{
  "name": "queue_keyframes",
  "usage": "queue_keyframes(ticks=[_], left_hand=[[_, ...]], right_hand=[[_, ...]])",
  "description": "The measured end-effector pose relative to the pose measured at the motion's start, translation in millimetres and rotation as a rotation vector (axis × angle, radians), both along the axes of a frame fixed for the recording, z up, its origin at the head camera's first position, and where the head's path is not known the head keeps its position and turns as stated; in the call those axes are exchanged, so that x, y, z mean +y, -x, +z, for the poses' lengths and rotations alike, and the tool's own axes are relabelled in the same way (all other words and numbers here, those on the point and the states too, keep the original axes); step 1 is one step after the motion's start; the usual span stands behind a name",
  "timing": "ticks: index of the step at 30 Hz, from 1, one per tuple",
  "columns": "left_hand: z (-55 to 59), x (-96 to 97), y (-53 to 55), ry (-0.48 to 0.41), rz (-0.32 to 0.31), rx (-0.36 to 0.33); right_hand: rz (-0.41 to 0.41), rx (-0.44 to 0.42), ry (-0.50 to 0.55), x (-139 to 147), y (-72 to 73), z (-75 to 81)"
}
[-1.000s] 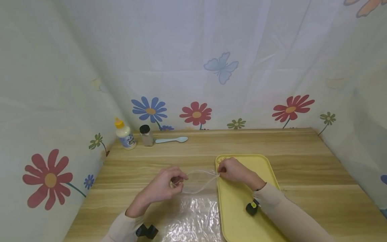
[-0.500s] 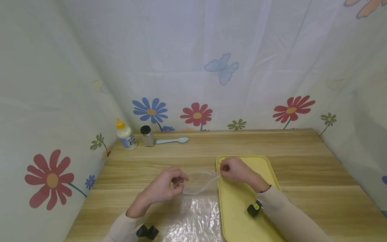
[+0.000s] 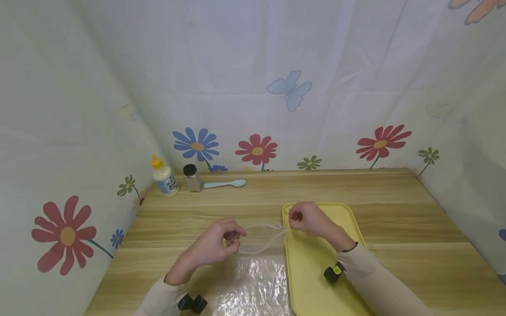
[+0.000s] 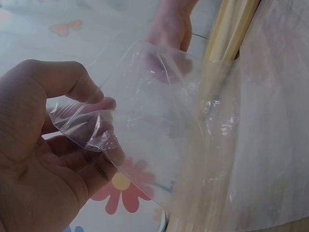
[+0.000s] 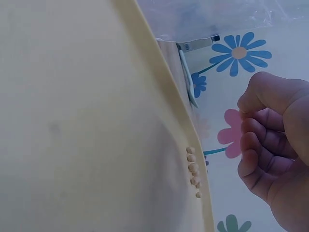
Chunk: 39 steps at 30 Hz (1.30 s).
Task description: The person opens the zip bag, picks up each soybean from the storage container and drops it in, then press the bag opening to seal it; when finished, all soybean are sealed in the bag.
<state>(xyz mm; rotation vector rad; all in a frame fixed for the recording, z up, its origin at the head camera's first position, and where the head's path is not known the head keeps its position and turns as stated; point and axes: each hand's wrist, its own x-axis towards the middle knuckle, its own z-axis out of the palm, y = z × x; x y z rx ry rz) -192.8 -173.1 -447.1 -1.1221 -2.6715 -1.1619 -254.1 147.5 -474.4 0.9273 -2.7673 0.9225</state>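
My left hand [image 3: 215, 243] pinches one side of the mouth of a clear plastic bag [image 3: 258, 285] between thumb and fingers. The mouth gapes in an oval, and the bag's crinkled body reaches toward the front of the table. Just beyond the bag's far corner is my right hand [image 3: 310, 218], over the left edge of a yellow tray [image 3: 328, 250]. Its fingers are curled with the thumb tip at the index finger, and nothing shows between them. In the right wrist view the bag edge stands apart from it. Several small beige balls [image 5: 193, 167] lie along the tray's rim.
At the back left stand a bottle with a yellow nozzle cap [image 3: 166, 180] and a small black-lidded jar [image 3: 192, 179]. A pale blue spoon [image 3: 225, 183] lies beside the jar. A flowered curtain [image 3: 336, 109] borders the wooden table [image 3: 407, 219].
My right hand has let go of the bag's corner and shifted slightly right and up over the tray. My left hand stays in place on the bag, whose mouth remains parted.
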Motion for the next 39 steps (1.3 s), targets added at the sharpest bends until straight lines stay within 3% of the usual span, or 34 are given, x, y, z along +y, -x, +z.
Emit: queue_keyframes(ticks=[10,25,39], left_hand=[[0.4,0.5,-0.7,-0.004,-0.006,0.03],[2.2,1.8,-2.1,-0.01,-0.017,0.009],[1.5,1.6,-1.1,0.001,-0.007,0.01]], right_hand=[[0.009,0.034,0.068,-1.4,-7.5,10.9],[0.039,0.075,0.126,-7.0,-14.0,26.4],[0.074,0.154,0.18,-12.1,-19.2,30.0]])
